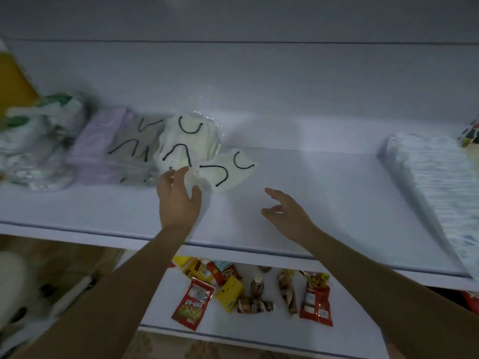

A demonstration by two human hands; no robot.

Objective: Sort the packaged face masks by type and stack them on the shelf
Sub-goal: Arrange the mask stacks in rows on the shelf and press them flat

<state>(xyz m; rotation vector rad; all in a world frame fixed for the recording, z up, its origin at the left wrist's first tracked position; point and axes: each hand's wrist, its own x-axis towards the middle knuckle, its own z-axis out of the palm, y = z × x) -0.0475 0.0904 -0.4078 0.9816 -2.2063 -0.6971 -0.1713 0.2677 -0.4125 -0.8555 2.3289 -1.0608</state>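
**Landmark:** white stack (186, 141), cream masks with black ear loops in clear wrap, at the back of the shelf (324, 193).

**Sorted lots, leftward of the white stack:**
- grey stack (131, 149), touching it
- lilac stack (97, 147), next along
- green-and-white packets (39, 141), farthest out in a looser heap

**Item in hand:** loose white packet (229, 169), same type as the landmark. It lies flat and skewed just right of and in front of the white stack, not on it.

**Left hand** (178, 195): directly in front of the white stack, fingertips on the loose packet's near-left corner. Fingers fairly straight, thumb set apart. Blur hides whether thumb and fingers pinch the wrap, so I cannot tell the grip.

**Right hand** (285, 211): well right of the white stack, above bare shelf, fingers spread and holding nothing.

**Other stock:**
- wrapped bundle (435, 182), far right of the landmark
- snack sachets (233, 288), below it on the lower shelf (166, 301)

**Step, as judged:** placing the last visible white packet with its own kind.

**Next move calls for:**
- a firm hold on the slippery wrap
- a lift up and left onto the white stack
- squaring the packet's edges so the leaning pile does not slide
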